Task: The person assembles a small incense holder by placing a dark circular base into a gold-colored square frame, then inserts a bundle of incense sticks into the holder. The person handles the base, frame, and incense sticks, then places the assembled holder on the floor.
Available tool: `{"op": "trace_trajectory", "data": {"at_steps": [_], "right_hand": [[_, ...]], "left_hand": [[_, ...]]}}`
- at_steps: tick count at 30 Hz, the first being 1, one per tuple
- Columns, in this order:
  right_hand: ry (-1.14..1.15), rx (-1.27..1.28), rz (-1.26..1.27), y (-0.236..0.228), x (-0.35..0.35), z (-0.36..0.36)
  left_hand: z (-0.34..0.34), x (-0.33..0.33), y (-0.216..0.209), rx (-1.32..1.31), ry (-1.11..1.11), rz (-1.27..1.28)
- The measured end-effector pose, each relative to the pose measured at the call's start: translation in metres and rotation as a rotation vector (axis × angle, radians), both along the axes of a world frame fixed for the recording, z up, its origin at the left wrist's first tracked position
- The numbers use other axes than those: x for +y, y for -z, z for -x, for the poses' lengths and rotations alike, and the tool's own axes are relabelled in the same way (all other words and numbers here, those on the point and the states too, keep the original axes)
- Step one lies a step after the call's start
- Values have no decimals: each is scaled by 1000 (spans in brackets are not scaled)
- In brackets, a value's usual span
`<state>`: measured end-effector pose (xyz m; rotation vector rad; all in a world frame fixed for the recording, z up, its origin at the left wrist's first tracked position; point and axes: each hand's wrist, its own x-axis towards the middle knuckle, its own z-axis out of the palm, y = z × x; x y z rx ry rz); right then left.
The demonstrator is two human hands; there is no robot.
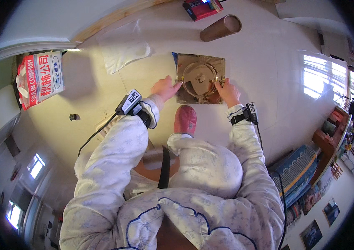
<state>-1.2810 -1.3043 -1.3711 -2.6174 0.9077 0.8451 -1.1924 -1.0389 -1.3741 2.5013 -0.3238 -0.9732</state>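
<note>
A round, transparent amber dish (pixel 188 71) sits over a shiny brown-gold square panel (pixel 185 98) on the floor in front of me. My left hand (pixel 165 88) pinches the dish's left edge between thumb and fingers. At its opposite edge, my right hand (pixel 228 93) is closed in a similar grip. Whether the dish is a separate piece or part of the panel I cannot tell. A blue strip (pixel 175 57) shows at the panel's upper left corner. Both wrists carry strapped black devices with cables.
My red slipper (pixel 185 120) is just below the panel. Beyond it lie a brown cylindrical canister (pixel 218 29) and a red box (pixel 200 10). White thin plastic (pixel 122 56) and a small black cylinder (pixel 74 117) are on the left, near a red-white bag (pixel 41 79). Blue patterned fabric (pixel 297 171) lies right.
</note>
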Motion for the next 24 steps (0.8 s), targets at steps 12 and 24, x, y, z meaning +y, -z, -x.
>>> {"op": "trace_trajectory", "data": {"at_steps": [12, 24], "right_hand": [[-110, -246, -36, -6, -12, -22], [-337, -358, -70, -50, 133, -137]], "left_hand": [[-28, -47, 18, 115, -53, 16], [-102, 129, -53, -171, -55, -45]]}}
